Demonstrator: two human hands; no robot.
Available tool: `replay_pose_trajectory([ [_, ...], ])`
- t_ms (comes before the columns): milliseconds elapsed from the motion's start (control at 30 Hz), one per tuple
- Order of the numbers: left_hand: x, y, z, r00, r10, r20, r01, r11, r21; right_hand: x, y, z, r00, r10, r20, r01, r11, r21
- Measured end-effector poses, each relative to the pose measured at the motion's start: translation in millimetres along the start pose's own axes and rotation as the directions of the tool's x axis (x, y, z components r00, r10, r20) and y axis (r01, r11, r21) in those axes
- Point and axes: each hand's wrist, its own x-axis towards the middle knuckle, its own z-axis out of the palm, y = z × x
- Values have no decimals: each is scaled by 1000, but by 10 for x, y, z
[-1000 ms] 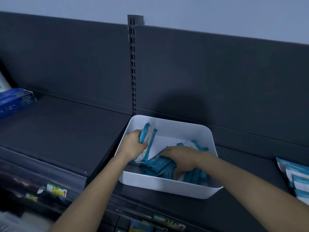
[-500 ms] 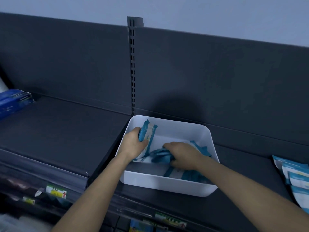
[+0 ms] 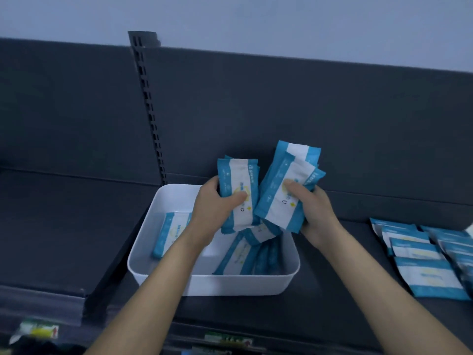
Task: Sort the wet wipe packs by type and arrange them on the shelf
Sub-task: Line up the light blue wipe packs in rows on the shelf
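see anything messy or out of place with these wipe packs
The packs left in the white bin lie jumbled, overlapping at angles, one pack lying apart at its left side. The bunch in the right hand is fanned unevenly. Nothing looks torn or spilled.

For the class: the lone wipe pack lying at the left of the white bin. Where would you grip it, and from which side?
Probably from above: the white bin has walls that block side approaches. The lone pack lies face up, long and narrow, so pinch across its short width near the middle.

Print on wipe packs [image 3: 239, 175] blurred, price labels [image 3: 38, 330] too — nothing legible
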Motion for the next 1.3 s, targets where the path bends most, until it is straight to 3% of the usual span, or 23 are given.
replay_pose_trajectory([
  [333,-155,167,1268,996,-30,84,36,997,-68,-263,-334,-1353,984,-59,-169,43,995,-95],
  [500,-249,-54,1846,987,-20,157,2,994,113,-329,-184,-1953,985,1,-174,-33,983,-178],
  [733,-403,-613,2212,967,-204,152,142,928,343,-376,185,-2560,988,56,-142,-119,866,-487],
  [833,-432,-778,2217,949,-288,130,234,916,327,-359,301,-2640,990,110,-89,-141,833,-535],
  [1033,-447,-928,2197,917,-398,27,394,915,90,-219,405,-2635,983,154,-102,-185,803,-566],
  [1300,-454,-918,2102,939,-335,-74,341,936,92,-191,340,-2510,990,41,-132,-130,604,-786],
])
